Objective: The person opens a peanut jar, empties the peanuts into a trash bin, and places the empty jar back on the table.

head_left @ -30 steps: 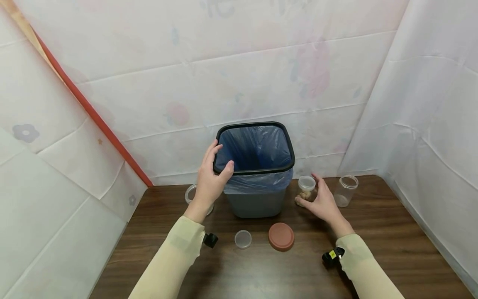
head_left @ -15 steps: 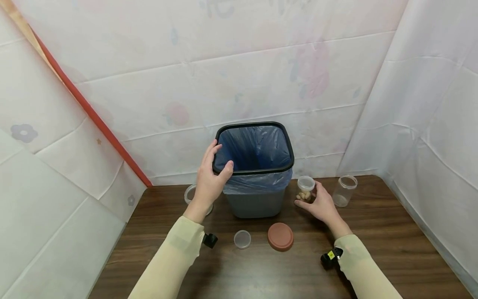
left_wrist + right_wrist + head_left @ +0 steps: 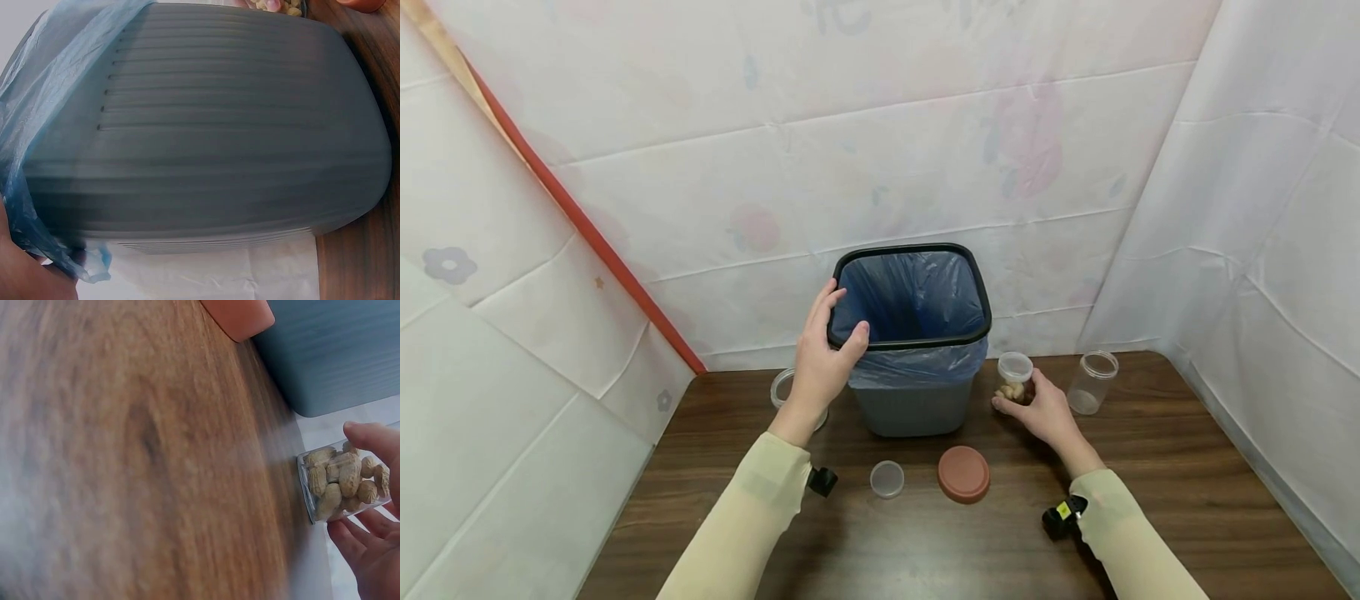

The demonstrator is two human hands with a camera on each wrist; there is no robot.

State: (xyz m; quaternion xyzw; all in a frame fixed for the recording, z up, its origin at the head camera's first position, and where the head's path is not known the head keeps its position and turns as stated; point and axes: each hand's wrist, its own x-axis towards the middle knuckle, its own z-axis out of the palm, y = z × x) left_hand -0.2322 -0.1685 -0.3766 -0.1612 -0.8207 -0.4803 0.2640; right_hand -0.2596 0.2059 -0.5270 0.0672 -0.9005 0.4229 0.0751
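A grey trash bin (image 3: 913, 410) with a black rim stands at the back of the table, lined with a blue plastic bag (image 3: 910, 296). My left hand (image 3: 823, 350) holds the rim at its left front corner, thumb on the near side; the left wrist view shows only part of that hand (image 3: 31, 269) beside the bag. To the right of the bin, my right hand (image 3: 1045, 408) grips a clear jar (image 3: 1015, 377), thumb on one side and fingers round the other. Peanuts in their shells (image 3: 337, 478) fill its lower part. The jar stands upright.
A clear jar (image 3: 1092, 385) stands right of my right hand. Another clear container (image 3: 780, 386) is partly hidden behind my left wrist. In front of the bin lie a small clear lid (image 3: 887, 480) and a reddish lid (image 3: 964, 474). White sheeting (image 3: 700, 208) encloses the table.
My right hand has closed in round the peanut jar, its raised fingers coming down against the side. My left hand has stayed on the bin's rim.
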